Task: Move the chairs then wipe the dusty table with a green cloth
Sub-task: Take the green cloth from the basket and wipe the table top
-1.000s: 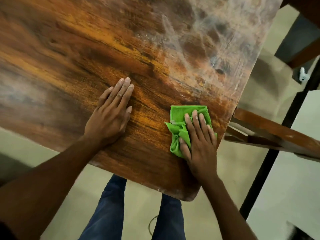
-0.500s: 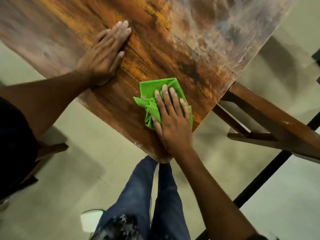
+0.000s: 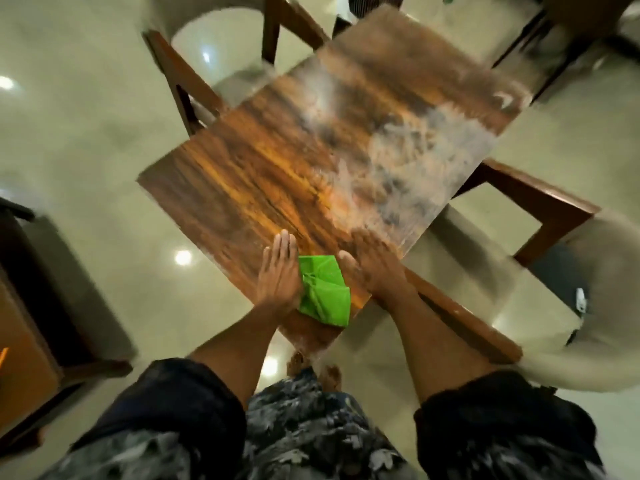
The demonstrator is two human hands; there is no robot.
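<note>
The wooden table [image 3: 242, 174] lies below me, one corner pointing at my legs. Its near left part shines brown, while grey dust [image 3: 415, 157] covers the far right part. A crumpled green cloth [image 3: 323, 292] rests near that corner. My left hand [image 3: 278, 268] lies flat on the table, its edge touching the cloth's left side. My right hand [image 3: 375, 266], blurred, lies flat just right of the cloth and is off it. Neither hand grips the cloth.
Wooden chairs stand around the table: one at the far left [image 3: 187, 81], one on the right [image 3: 540, 209] with a pale seat, and a chair rail [image 3: 464, 327] close to my right forearm. Dark wooden furniture [image 3: 31, 306] stands on the left. The floor is glossy.
The view has pulled back and turned. My right hand has come off the green cloth and sits to its right. My left hand has moved in beside the cloth.
</note>
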